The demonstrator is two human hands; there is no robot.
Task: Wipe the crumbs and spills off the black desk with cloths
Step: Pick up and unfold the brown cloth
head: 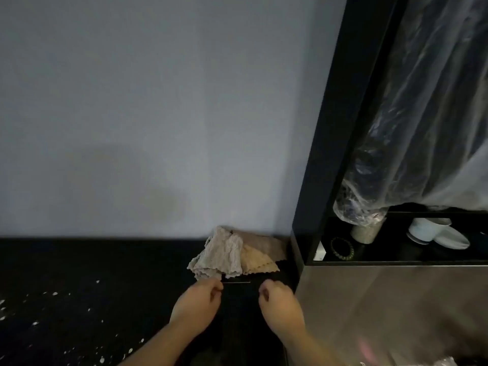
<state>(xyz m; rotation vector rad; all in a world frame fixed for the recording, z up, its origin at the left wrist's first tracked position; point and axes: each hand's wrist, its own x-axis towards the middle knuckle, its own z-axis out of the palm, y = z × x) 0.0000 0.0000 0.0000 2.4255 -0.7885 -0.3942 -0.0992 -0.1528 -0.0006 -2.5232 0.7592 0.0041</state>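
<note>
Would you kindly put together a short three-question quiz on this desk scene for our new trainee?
1. Where do the beige cloths lie?
A) in the back corner of the black desk, against the wall
B) draped over a chair
C) folded in a drawer
2. True or false: the white crumbs lie to the left of the left hand.
3. Fill in: the beaded bracelet lies on a black ____ to the right of the cloths.
Key: 1 A; 2 true; 3 shelf.
</note>
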